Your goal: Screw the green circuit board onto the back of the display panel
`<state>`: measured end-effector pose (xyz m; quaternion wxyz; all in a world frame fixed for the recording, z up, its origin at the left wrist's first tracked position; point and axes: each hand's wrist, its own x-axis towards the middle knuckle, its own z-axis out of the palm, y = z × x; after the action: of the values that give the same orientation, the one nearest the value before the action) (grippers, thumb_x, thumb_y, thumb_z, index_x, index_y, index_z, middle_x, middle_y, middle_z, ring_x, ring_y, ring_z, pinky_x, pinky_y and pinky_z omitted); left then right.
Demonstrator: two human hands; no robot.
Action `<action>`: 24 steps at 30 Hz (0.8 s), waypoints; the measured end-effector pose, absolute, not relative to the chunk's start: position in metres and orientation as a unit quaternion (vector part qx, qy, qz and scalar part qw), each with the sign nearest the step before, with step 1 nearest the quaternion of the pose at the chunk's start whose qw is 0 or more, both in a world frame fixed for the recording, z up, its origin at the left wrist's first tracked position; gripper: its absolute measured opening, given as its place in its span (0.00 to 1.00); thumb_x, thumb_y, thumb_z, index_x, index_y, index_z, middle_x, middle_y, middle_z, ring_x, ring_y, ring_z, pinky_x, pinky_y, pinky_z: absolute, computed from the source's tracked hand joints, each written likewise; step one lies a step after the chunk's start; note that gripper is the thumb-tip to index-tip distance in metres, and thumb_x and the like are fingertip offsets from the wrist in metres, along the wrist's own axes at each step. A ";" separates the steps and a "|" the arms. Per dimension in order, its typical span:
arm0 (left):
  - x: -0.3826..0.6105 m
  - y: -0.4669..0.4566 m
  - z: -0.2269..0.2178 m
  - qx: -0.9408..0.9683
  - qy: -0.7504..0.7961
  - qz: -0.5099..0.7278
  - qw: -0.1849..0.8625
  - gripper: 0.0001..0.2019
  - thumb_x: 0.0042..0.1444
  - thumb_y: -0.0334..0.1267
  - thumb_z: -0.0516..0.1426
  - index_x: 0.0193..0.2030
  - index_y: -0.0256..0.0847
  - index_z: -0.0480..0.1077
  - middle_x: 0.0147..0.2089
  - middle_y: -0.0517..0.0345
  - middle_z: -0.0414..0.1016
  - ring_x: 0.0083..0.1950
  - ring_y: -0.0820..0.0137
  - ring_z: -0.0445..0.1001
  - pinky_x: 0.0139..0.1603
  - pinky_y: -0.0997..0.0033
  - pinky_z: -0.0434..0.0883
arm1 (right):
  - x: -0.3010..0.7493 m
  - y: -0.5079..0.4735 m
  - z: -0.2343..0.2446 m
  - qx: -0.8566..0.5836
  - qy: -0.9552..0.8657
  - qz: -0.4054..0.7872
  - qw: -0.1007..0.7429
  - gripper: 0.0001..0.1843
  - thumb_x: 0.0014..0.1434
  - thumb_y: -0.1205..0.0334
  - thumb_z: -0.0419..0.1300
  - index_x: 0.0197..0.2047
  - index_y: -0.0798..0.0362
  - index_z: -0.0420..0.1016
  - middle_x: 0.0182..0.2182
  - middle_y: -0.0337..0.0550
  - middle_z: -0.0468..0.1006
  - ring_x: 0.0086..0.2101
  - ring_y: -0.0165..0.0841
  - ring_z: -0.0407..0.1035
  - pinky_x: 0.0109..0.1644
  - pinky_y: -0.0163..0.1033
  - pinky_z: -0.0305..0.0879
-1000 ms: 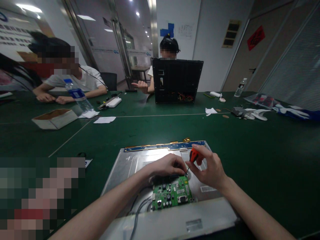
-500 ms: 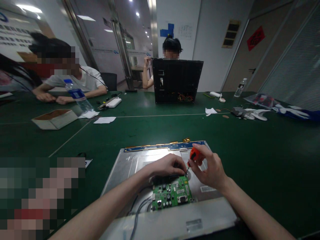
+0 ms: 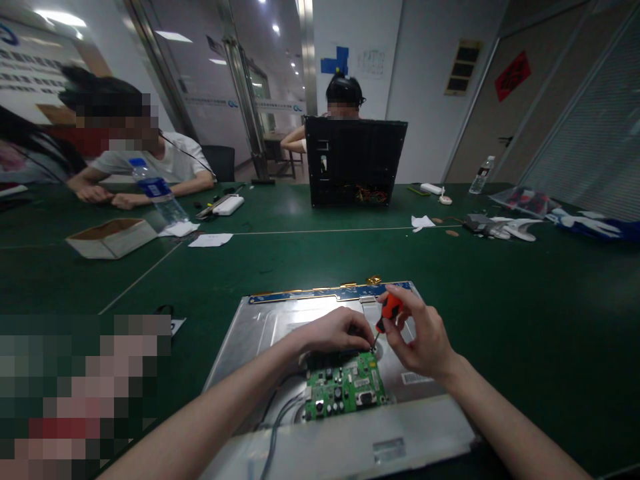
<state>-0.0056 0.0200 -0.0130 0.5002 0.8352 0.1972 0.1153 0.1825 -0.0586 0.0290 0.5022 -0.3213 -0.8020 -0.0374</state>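
Observation:
My right hand [image 3: 425, 331] is closed on a short screwdriver [image 3: 391, 307] with a red and black handle. The shaft slants down to the far right corner of a green circuit board [image 3: 345, 385]. Beside that tip, my left hand [image 3: 339, 330] is closed, its fingertips pinched at the board's far edge. Whatever those fingers may hold is hidden. The board lies on a silvery metal display panel [image 3: 280, 322], with grey cables [image 3: 284, 415] running from its left side. A blue circuit strip [image 3: 300, 294] lines the panel's far edge.
Across the green table [image 3: 280, 260] stands a black panel [image 3: 355, 160] with a person behind it. Another person sits at the left. An open box [image 3: 113, 240] and a water bottle [image 3: 159, 193] are on the left; gloves [image 3: 507, 228] lie at the far right.
The screwdriver handle has turned in my right fingers, which have shifted slightly on it. My left hand stays in place. The person behind the black panel has lowered a raised hand.

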 end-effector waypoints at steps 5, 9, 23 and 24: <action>-0.006 0.019 -0.012 0.833 0.198 0.108 0.504 0.05 0.58 0.32 0.63 0.41 0.40 0.79 0.38 0.59 0.79 0.39 0.69 0.74 0.43 0.74 0.68 | 0.183 -0.057 0.025 -0.330 -0.794 -0.069 0.505 0.26 0.62 0.67 0.56 0.62 0.52 0.56 0.31 0.38 0.74 0.21 0.26 0.65 0.21 0.31 0.65; -0.007 0.020 -0.014 0.833 0.204 0.107 0.503 0.05 0.58 0.34 0.63 0.41 0.40 0.79 0.37 0.60 0.79 0.39 0.68 0.74 0.42 0.74 0.68 | 0.184 -0.056 0.024 -0.327 -0.796 -0.076 0.504 0.25 0.63 0.66 0.57 0.61 0.50 0.57 0.28 0.34 0.72 0.20 0.26 0.63 0.21 0.31 0.62; -0.006 0.018 -0.012 0.830 0.200 0.113 0.508 0.05 0.57 0.31 0.63 0.40 0.39 0.79 0.37 0.59 0.79 0.39 0.69 0.75 0.42 0.74 0.68 | 0.184 -0.058 0.025 -0.339 -0.795 -0.074 0.498 0.27 0.63 0.66 0.54 0.64 0.53 0.55 0.31 0.39 0.75 0.21 0.27 0.67 0.22 0.32 0.66; -0.006 0.018 -0.012 0.830 0.201 0.111 0.508 0.05 0.57 0.31 0.63 0.41 0.39 0.79 0.37 0.60 0.79 0.39 0.69 0.75 0.42 0.74 0.68 | 0.184 -0.057 0.024 -0.341 -0.793 -0.081 0.499 0.27 0.63 0.66 0.55 0.64 0.53 0.55 0.30 0.38 0.74 0.20 0.26 0.66 0.21 0.32 0.65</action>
<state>-0.0056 0.0182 -0.0118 0.5081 0.8301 0.2012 0.1113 0.1837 -0.0574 0.0239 0.4991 -0.3406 -0.7926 -0.0812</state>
